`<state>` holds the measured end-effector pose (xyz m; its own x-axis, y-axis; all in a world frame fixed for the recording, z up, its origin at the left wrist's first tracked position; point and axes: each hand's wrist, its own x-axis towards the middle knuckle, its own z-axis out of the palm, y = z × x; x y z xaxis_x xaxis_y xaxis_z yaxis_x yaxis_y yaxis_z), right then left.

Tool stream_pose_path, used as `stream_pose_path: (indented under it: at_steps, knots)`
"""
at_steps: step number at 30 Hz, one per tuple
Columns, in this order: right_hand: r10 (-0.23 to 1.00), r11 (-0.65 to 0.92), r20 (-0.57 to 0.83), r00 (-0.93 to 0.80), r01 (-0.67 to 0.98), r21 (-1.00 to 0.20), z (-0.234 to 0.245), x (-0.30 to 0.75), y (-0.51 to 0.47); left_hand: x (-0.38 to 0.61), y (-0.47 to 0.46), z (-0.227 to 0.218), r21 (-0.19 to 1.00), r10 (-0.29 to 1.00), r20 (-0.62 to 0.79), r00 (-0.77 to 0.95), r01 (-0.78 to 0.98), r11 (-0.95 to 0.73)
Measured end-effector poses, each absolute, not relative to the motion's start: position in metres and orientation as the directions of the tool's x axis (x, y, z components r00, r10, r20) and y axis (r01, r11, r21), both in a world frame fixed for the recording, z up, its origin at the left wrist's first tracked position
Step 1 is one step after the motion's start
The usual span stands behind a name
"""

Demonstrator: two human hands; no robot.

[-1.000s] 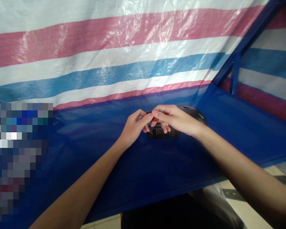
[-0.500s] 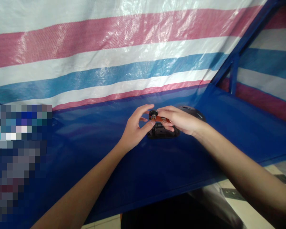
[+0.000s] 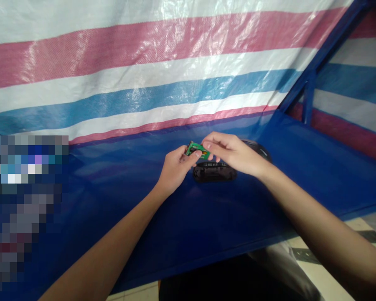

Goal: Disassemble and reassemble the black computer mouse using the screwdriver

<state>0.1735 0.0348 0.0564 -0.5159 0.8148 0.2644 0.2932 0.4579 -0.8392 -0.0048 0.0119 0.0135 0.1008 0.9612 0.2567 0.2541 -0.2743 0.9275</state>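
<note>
We see the left hand closed in a pinch, its thumb laid across the face of a small, thin green circuit board and its fingers underneath, probably to keep the flat piece steady. The right hand is half curled, fingertips at the board's right edge; we cannot tell whether they grip it or only touch it. The board is up between both hands, its green face turned towards us, which seems to suit looking at its parts. Just below, on the smooth blue worktop, lies a long, oval black plastic shell, perhaps kept there for easy reach. Behind the right hand and partly hidden by it sits a rounded, glossy black object. Farther back, a red, white and blue striped plastic sheet hangs, seemingly as a screen.
</note>
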Motion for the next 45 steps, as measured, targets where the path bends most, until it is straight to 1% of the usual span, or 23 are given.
stream_pose_path:
  at_steps: [2, 4, 8, 11, 13, 16, 18, 20, 21, 23, 25, 27, 28, 30, 32, 35, 39, 42, 45]
  knots:
    - [0.796, 0.449, 0.234, -0.558, 0.284, -0.847, 0.0559, 0.1711, 0.0324, -0.0049, 0.0127, 0.0145, 0.937, 0.961, 0.256, 0.106, 0.215, -0.274]
    - [0.800, 0.395, 0.196, -0.566, 0.253, -0.883, 0.0555, 0.1689, 0.0313, -0.0042, 0.0126, 0.0154, 0.948, 0.961, 0.248, 0.125, 0.171, -0.267]
    - [0.859, 0.186, 0.102, -0.501, 0.120, -0.975, 0.0573, 0.1707, 0.0331, -0.0022, 0.0120, 0.0146, 0.952, 0.952, 0.280, 0.122, 0.094, -0.292]
    - [0.879, 0.016, 0.013, -0.476, 0.003, -1.000, 0.0597, 0.1744, 0.0349, -0.0023, 0.0126, 0.0126, 0.935, 0.935, 0.348, 0.073, 0.050, -0.352]
    - [0.868, -0.070, -0.062, -0.493, 0.003, -0.998, 0.0606, 0.1752, 0.0350, -0.0029, 0.0122, 0.0118, 0.918, 0.918, 0.387, 0.086, 0.062, -0.393]
    - [0.825, -0.118, -0.148, -0.545, 0.089, -0.989, 0.0592, 0.1736, 0.0341, -0.0032, 0.0095, 0.0122, 0.876, 0.878, 0.434, 0.203, 0.135, -0.464]
    - [0.802, -0.113, -0.177, -0.571, 0.146, -0.983, 0.0566, 0.1719, 0.0339, -0.0027, 0.0071, 0.0131, 0.846, 0.859, 0.440, 0.263, 0.199, -0.494]
    - [0.803, -0.085, -0.192, -0.564, 0.211, -0.974, 0.0536, 0.1705, 0.0346, -0.0021, 0.0055, 0.0138, 0.830, 0.866, 0.429, 0.257, 0.266, -0.490]
    - [0.821, -0.044, -0.179, -0.542, 0.253, -0.966, 0.0524, 0.1699, 0.0351, -0.0020, 0.0052, 0.0141, 0.826, 0.875, 0.423, 0.233, 0.299, -0.479]
    - [0.872, 0.103, -0.085, -0.482, 0.352, -0.930, 0.0512, 0.1689, 0.0357, -0.0021, 0.0055, 0.0140, 0.823, 0.894, 0.412, 0.179, 0.348, -0.449]
    - [0.897, 0.291, 0.082, -0.433, 0.442, -0.849, 0.0519, 0.1682, 0.0351, -0.0026, 0.0064, 0.0134, 0.825, 0.908, 0.397, 0.138, 0.380, -0.418]
    - [0.868, 0.444, 0.225, -0.442, 0.490, -0.750, 0.0540, 0.1683, 0.0334, -0.0031, 0.0075, 0.0127, 0.838, 0.922, 0.373, 0.106, 0.389, -0.384]
    - [0.846, 0.495, 0.263, -0.464, 0.496, -0.714, 0.0553, 0.1687, 0.0323, -0.0032, 0.0078, 0.0125, 0.848, 0.928, 0.361, 0.092, 0.382, -0.368]
    - [0.806, 0.553, 0.289, -0.517, 0.481, -0.681, 0.0571, 0.1699, 0.0308, -0.0031, 0.0083, 0.0129, 0.875, 0.939, 0.334, 0.076, 0.346, -0.339]
    - [0.788, 0.555, 0.273, -0.551, 0.445, -0.703, 0.0574, 0.1717, 0.0305, -0.0027, 0.0085, 0.0142, 0.906, 0.949, 0.304, 0.081, 0.284, -0.314]
    - [0.777, 0.514, 0.235, -0.584, 0.371, -0.773, 0.0558, 0.1738, 0.0316, -0.0020, 0.0096, 0.0158, 0.939, 0.960, 0.270, 0.079, 0.201, -0.280]
    - [0.760, 0.483, 0.221, -0.611, 0.304, -0.821, 0.0533, 0.1729, 0.0331, -0.0014, 0.0121, 0.0144, 0.960, 0.973, 0.228, 0.040, 0.155, -0.232]
    - [0.793, 0.413, 0.184, -0.581, 0.292, -0.863, 0.0523, 0.1717, 0.0356, -0.0008, 0.0123, 0.0131, 0.971, 0.976, 0.206, 0.073, 0.104, -0.213]
    - [0.857, 0.279, 0.111, -0.504, 0.272, -0.921, 0.0519, 0.1728, 0.0395, -0.0002, 0.0107, 0.0129, 0.967, 0.965, 0.214, 0.153, 0.106, -0.231]
